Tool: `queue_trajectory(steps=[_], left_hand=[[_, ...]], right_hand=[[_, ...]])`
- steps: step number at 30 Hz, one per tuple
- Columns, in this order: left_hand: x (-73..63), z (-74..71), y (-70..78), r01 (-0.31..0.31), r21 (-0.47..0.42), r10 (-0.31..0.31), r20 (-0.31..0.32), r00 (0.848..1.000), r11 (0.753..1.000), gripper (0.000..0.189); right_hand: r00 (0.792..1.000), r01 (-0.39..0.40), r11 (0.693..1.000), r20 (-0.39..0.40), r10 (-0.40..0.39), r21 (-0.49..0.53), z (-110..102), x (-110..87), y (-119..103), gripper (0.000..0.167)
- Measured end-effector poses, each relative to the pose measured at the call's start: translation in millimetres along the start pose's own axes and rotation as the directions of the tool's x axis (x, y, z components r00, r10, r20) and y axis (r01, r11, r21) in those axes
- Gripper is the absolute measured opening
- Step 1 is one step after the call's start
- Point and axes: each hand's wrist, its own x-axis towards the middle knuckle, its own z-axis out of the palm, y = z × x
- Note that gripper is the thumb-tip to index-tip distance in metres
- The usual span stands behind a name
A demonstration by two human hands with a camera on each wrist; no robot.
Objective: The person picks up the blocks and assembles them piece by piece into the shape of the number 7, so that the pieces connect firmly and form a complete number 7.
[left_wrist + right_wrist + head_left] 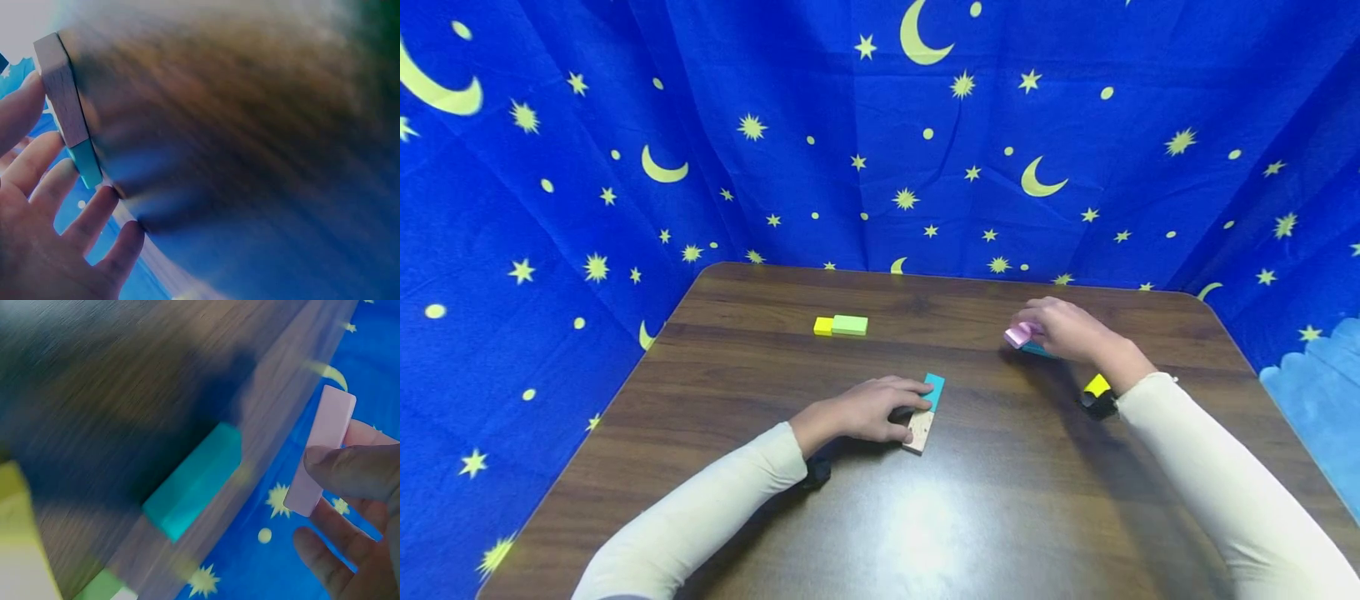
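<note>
My right hand (1054, 327) pinches a pink block (322, 450) between thumb and fingers, raised off the table. Close beneath it lies a turquoise block (194, 481), partly hidden by the hand in the head view. Nearer the table's middle, a pale wooden block (919, 433) and another turquoise block (934, 392) lie end to end in a line. My left hand (880, 408) rests at their left side, fingers spread. Its thumb touches the wooden block and a finger reaches onto the turquoise one.
Toward the back left of the brown table (737, 367), a small yellow block (823, 326) and a light green block (850, 325) touch end to end. Another yellow block (1097, 385) lies under my right wrist. A blue star-and-moon curtain (820, 108) hangs behind the table.
</note>
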Motion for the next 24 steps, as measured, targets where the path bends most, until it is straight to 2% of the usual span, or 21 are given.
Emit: queue_trajectory(steps=[4,13,16,24], left_hand=[[-1.0,-0.1,0.5,0.012,-0.008,-0.012,0.006,1.000,1.000,0.053],[-0.8,1.7,1.2,0.003,-0.010,-0.003,0.005,1.000,1.000,0.052],[-1.2,1.8,1.4,0.003,-0.014,-0.003,0.002,1.000,1.000,0.052],[-3.5,2.2,2.4,0.012,-0.022,-0.012,-0.002,1.000,1.000,0.051]], right_hand=[[0.999,0.040,0.999,-0.021,-0.040,-0.005,8,13.9,-8,0.028],[0.997,0.081,0.996,0.007,-0.081,0.031,30,35.1,-27,0.029],[0.997,0.075,0.996,0.029,-0.077,0.043,35,40.5,-34,0.028],[0.992,-0.004,0.997,0.128,-0.005,0.071,50,51.8,-53,0.030]])
